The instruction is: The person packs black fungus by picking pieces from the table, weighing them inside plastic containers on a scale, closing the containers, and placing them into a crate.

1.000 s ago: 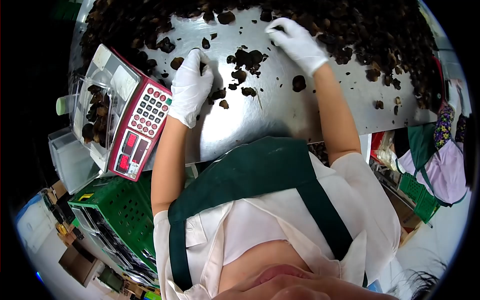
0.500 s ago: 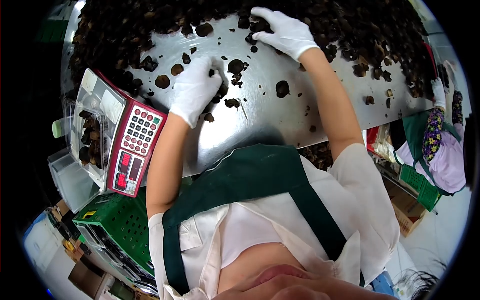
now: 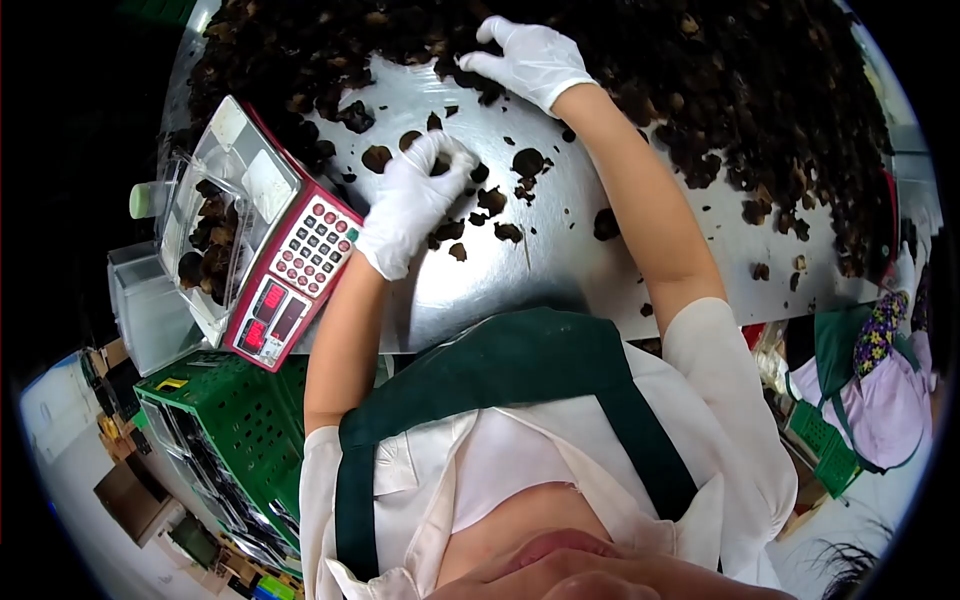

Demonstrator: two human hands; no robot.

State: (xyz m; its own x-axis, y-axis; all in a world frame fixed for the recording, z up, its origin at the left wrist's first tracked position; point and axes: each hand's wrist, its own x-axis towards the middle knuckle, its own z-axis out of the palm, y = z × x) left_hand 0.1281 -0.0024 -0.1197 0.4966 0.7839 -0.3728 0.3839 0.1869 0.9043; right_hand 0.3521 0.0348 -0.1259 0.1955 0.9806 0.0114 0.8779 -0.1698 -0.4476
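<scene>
While your left hand [image 3: 415,205] curls, its hold unclear, beside loose dark pieces [image 3: 528,162], your right hand [image 3: 535,62], thumb and fingers apart, has shifted toward ten o'clock, over the dark heap [image 3: 670,70] at twelve.

Worktop [image 3: 560,245]: metal, silver, bright light reflected on its near middle. Crate [image 3: 235,420]: green, perforated, lower left. Second crate [image 3: 825,455]: green, right side. Floor [image 3: 845,520]: pale, lower right. Box [image 3: 132,498]: brown, lower left, clutter around. Upper left: deep shadow.
</scene>
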